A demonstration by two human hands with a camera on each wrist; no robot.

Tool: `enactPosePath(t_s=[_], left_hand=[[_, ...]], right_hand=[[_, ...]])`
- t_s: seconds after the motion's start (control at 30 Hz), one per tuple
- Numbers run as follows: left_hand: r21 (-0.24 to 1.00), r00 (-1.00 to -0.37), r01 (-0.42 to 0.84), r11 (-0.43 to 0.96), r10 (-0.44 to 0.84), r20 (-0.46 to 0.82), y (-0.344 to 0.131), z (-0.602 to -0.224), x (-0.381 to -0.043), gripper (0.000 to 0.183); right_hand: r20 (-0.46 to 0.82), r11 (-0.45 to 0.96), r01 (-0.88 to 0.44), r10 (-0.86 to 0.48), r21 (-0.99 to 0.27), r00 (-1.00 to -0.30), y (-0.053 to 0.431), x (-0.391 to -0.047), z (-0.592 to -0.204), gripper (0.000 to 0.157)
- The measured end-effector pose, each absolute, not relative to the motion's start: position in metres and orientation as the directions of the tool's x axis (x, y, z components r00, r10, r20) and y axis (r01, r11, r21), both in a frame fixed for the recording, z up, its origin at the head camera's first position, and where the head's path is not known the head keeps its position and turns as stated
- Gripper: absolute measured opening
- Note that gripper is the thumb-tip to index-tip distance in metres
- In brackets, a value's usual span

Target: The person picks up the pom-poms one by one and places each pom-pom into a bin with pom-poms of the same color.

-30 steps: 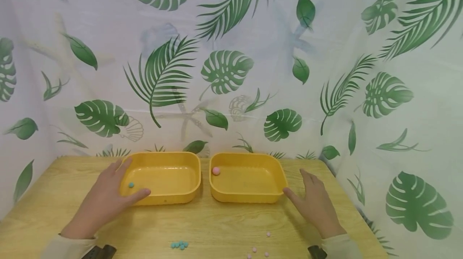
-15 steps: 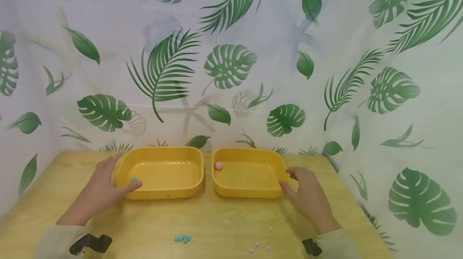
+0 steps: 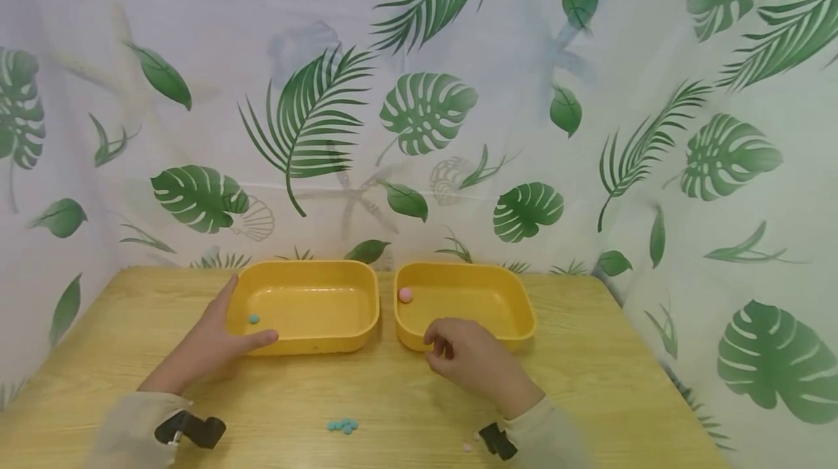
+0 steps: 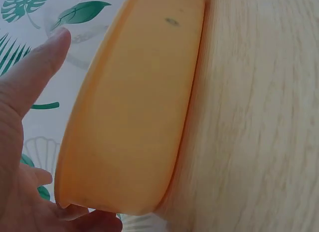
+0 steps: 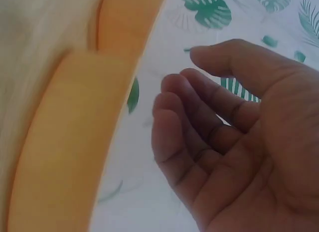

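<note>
My left hand lies at the left end of the left yellow tray, thumb over its near rim and fingers along the outer side. The left wrist view shows the fingertips by the end of the tray. A small blue ball sits inside that tray. In front of the right yellow tray hovers my right hand, fingers loosely curved; the right wrist view shows nothing between them. A larger pink ball rests in the right tray's left end.
A cluster of small blue balls lies on the wooden table near the front. A small pink ball shows beside the right wrist strap. Behind the trays hangs a leaf-printed cloth.
My right hand has moved left from the right tray's right end to its front. The left hand stays by the left tray. The right forearm now hides some pink balls.
</note>
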State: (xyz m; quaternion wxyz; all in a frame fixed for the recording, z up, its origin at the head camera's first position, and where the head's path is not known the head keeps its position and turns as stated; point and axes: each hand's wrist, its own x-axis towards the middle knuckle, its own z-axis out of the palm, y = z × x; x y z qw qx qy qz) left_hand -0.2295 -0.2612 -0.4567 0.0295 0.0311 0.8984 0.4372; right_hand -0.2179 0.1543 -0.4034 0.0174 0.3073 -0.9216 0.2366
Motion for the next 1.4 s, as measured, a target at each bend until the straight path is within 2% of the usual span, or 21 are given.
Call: enactPosePath(t_s=[0.23, 0.5, 0.87, 1.1, 1.4], left_hand=[[0.778, -0.998, -0.021, 0.628, 0.039, -0.058, -0.252, -0.461, -0.228, 0.135], [0.731, -0.994, -0.072, 0.679, 0.014, -0.111, -0.246, -0.462, -0.224, 0.136], [0.706, -0.995, -0.079, 0.703, -0.009, -0.102, -0.243, -0.462, -0.221, 0.138], [0.713, -0.995, -0.075, 0.697, -0.008, -0.097, -0.243, -0.46, -0.223, 0.139], [0.717, -0.996, -0.068, 0.694, 0.0, -0.094, -0.245, -0.456, -0.223, 0.139]], right_hand=[[0.124, 0.703, -0.542, -0.554, -0.46, -0.823, 0.134, -0.222, -0.409, 0.01], [0.037, 0.668, -0.543, -0.613, -0.509, -0.789, 0.11, -0.221, -0.424, 0.012], [-0.059, 0.694, -0.586, -0.664, -0.418, -0.745, 0.093, -0.216, -0.442, 0.009], [-0.16, 0.714, -0.605, -0.683, -0.353, -0.712, 0.078, -0.206, -0.448, 0.015], [-0.18, 0.718, -0.632, -0.69, -0.29, -0.701, 0.066, -0.203, -0.449, 0.019]])
